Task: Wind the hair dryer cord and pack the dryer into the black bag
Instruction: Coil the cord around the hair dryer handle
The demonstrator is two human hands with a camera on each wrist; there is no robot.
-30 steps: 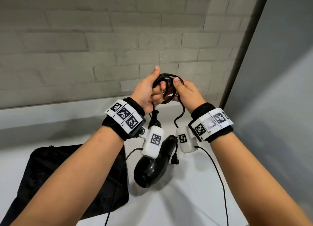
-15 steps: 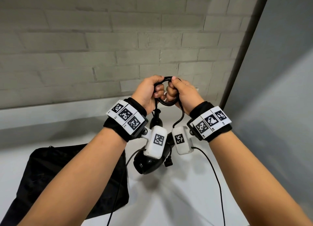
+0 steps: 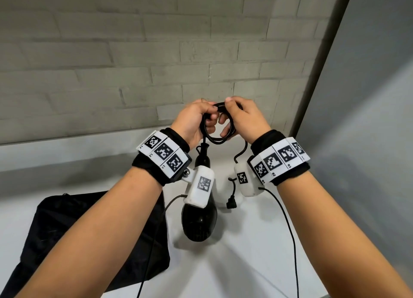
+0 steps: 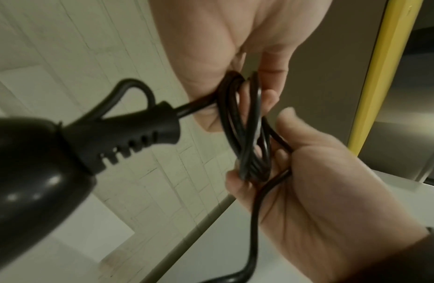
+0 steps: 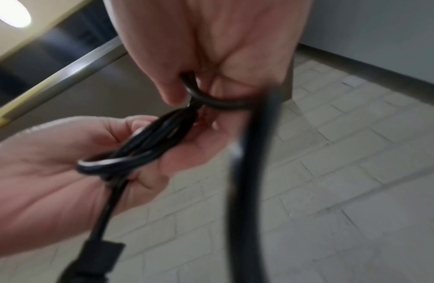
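Observation:
Both hands are raised in front of the brick wall, holding a small coil of the black cord. My left hand grips the coil's left side with curled fingers. My right hand pinches a strand over the top of the coil. The glossy black hair dryer hangs nose-down from the cord under my left wrist, above the table. Its strain relief and hanging loop sit just below my left palm. The plug dangles on a short tail beneath my right wrist. The black bag lies flat at the lower left.
The white table lies under the dryer, with a grey brick wall behind and a grey panel on the right. Thin wrist-camera cables hang from both wrists.
The coil has tightened and dropped lower. My right thumb has come over the top of it. The dryer has swung from tilted to hanging nearly straight down.

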